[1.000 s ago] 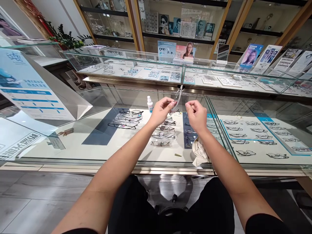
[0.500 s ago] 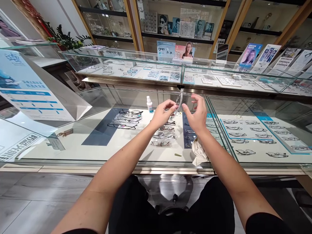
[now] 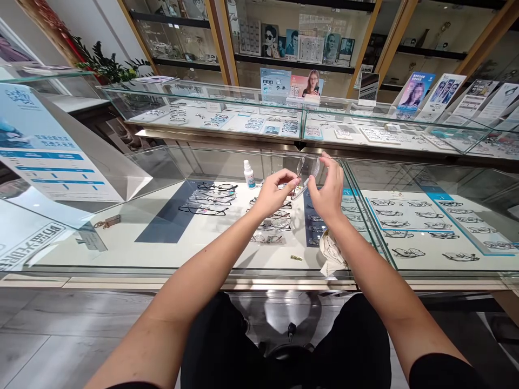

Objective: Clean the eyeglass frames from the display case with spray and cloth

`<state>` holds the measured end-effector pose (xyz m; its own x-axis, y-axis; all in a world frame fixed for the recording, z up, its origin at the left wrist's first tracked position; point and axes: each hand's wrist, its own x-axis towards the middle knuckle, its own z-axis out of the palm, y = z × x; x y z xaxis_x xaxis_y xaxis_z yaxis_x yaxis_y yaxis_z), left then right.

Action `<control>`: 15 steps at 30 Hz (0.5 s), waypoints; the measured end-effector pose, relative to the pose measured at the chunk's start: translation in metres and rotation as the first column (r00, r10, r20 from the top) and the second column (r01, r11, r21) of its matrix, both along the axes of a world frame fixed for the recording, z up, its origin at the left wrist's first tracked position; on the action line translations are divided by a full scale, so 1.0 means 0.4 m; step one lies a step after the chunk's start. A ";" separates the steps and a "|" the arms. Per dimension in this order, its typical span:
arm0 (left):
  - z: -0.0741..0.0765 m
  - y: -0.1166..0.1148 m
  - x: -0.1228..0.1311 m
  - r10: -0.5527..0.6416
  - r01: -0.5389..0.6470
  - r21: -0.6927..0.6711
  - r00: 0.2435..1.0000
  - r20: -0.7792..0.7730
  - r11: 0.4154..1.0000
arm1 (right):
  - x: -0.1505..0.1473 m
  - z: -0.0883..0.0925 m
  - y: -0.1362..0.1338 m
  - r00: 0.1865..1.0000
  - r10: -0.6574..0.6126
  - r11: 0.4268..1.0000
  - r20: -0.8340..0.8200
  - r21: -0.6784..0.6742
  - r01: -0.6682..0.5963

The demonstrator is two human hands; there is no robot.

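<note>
A pair of clear-rimmed eyeglasses (image 3: 302,189) is raised above the glass counter, between my two hands. The fingertips of my left hand (image 3: 274,193) are pinched on its left side, by a thin dark temple. On the other side my right hand (image 3: 328,189) has its thumb and fingers closed at the clear rim. Beneath my hands, several pairs of glasses (image 3: 267,239) lie in a column, partly covered by the left hand. A white spray bottle (image 3: 248,175) stands behind my left hand. Near my right forearm is a crumpled cream cloth (image 3: 332,254).
More eyeglasses (image 3: 211,197) lie by a dark blue mat (image 3: 160,216) at left. A small gold-coloured piece (image 3: 296,257) is near the counter's front edge. A large folded sign (image 3: 48,151) stands at left. Glass display cases (image 3: 227,100) run behind.
The eyeglasses have turned so their lenses show more openly. My right hand, apart from them before, has moved in and now grips their right side.
</note>
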<state>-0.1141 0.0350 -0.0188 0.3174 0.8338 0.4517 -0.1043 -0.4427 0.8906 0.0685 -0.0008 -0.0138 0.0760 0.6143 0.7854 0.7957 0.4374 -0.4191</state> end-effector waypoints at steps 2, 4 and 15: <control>0.002 0.002 -0.002 0.010 -0.010 -0.011 1.000 0.019 1.000 | 0.002 0.000 0.002 1.000 -0.015 1.000 0.021 -0.014 0.016; 0.005 0.005 -0.005 0.020 -0.018 -0.028 0.998 0.051 0.999 | 0.006 -0.003 0.006 0.999 -0.034 0.999 0.033 -0.021 0.035; 0.016 0.028 -0.022 0.114 -0.099 -0.086 0.974 0.196 0.991 | 0.014 -0.019 0.017 0.998 -0.060 0.985 0.015 -0.160 0.062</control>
<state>-0.1230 0.0463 -0.0125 0.1347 0.8919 0.4316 -0.2398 -0.3933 0.8876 0.0741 0.0060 -0.0213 0.1098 0.7266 0.6782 0.8233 0.3158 -0.4717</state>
